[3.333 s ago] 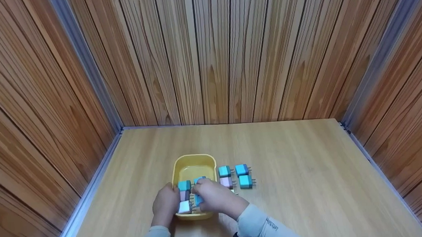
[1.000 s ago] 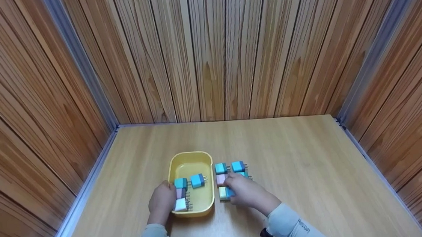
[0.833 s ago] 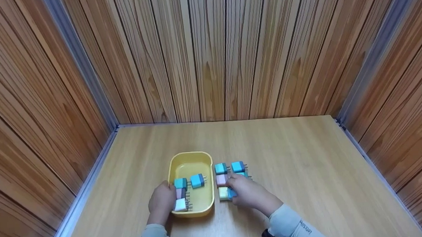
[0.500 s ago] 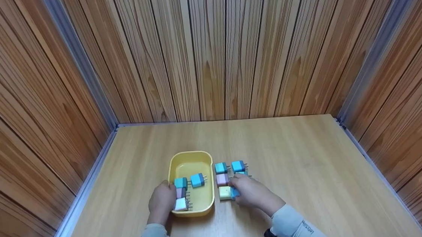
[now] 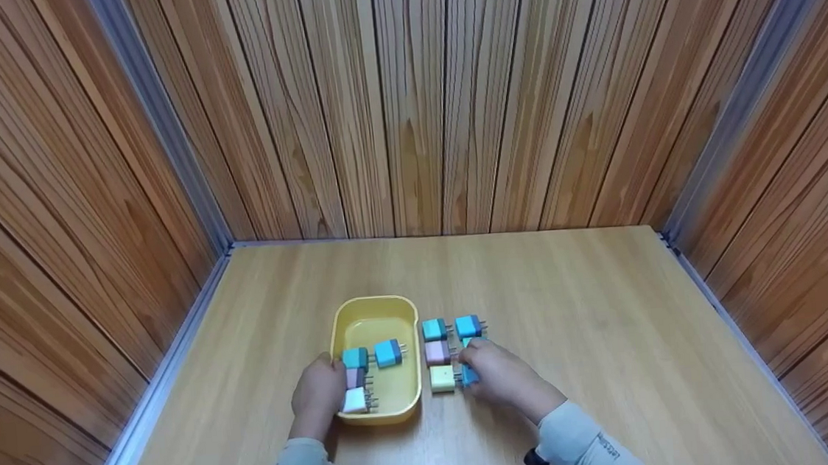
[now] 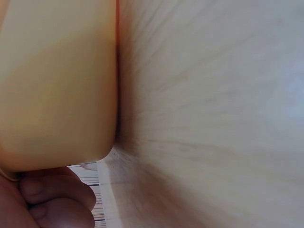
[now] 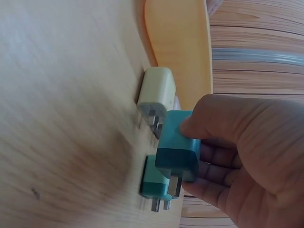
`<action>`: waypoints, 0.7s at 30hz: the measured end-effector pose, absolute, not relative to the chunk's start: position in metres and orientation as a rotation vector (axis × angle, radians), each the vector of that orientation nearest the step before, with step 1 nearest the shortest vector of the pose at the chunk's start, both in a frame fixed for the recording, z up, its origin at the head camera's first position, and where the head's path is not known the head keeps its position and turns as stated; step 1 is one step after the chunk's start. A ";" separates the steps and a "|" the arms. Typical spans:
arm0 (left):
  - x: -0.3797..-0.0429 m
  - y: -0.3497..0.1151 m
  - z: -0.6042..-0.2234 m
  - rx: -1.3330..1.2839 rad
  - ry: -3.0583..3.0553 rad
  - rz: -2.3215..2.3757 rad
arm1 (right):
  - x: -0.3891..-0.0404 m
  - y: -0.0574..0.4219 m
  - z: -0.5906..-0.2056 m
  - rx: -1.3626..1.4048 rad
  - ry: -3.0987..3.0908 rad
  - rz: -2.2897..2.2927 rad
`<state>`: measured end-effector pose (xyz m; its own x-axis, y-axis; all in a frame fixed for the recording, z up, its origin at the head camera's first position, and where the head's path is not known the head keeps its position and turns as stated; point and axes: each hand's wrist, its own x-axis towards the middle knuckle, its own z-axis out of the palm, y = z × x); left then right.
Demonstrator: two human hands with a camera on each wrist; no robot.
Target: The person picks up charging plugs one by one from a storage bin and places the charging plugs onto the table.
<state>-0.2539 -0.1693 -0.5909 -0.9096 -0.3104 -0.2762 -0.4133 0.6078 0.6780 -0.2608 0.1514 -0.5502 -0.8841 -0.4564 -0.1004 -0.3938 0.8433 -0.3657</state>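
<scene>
My left hand (image 5: 319, 389) grips the left rim of a yellow plastic tray (image 5: 373, 301); its curled fingers (image 6: 59, 197) show beside the tray's wall in the left wrist view. In the tray lie a teal plug charger (image 5: 354, 358), a blue one (image 5: 387, 353), a lilac one (image 5: 354, 378) and a white one (image 5: 354, 400). My right hand (image 5: 503, 377) pinches a blue plug charger (image 7: 175, 140), prongs pointing away from the tray. Just left of it on the table sits a cream charger (image 5: 442, 379), apart from it by a small gap.
On the table right of the tray are a teal charger (image 5: 433, 329), a blue one (image 5: 468, 326), a lilac one (image 5: 437, 353) and another teal one (image 7: 154, 178), partly behind my right hand. Wood-patterned walls (image 5: 403, 100) enclose the table (image 5: 575, 308) at the back and sides.
My right hand has gone from inside the tray to the table, and a blue charger has left the tray. Lately it slid slightly right with that charger, off the cream one. Left hand stayed.
</scene>
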 end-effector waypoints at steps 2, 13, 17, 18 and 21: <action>-0.255 -0.169 -0.591 -0.611 2.702 1.186 | -0.262 0.153 -0.552 -0.675 2.843 -0.494; -0.256 -0.169 -0.592 -0.613 2.723 1.175 | -0.265 0.157 -0.558 -0.687 2.845 -0.529; -0.256 -0.169 -0.591 -0.627 2.727 1.167 | -0.265 0.157 -0.562 -0.708 2.857 -0.514; -0.256 -0.170 -0.591 -0.631 2.726 1.166 | -0.265 0.157 -0.562 -0.715 2.860 -0.506; -0.256 -0.169 -0.591 -0.634 2.719 1.170 | -0.265 0.159 -0.565 -0.710 2.861 -0.505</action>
<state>-0.2558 -0.1688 -0.5908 -0.9061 -0.3309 -0.2636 -0.4189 0.6149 0.6681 -0.2651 0.1586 -0.5648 -0.8765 -0.4770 -0.0644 -0.4261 0.8313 -0.3570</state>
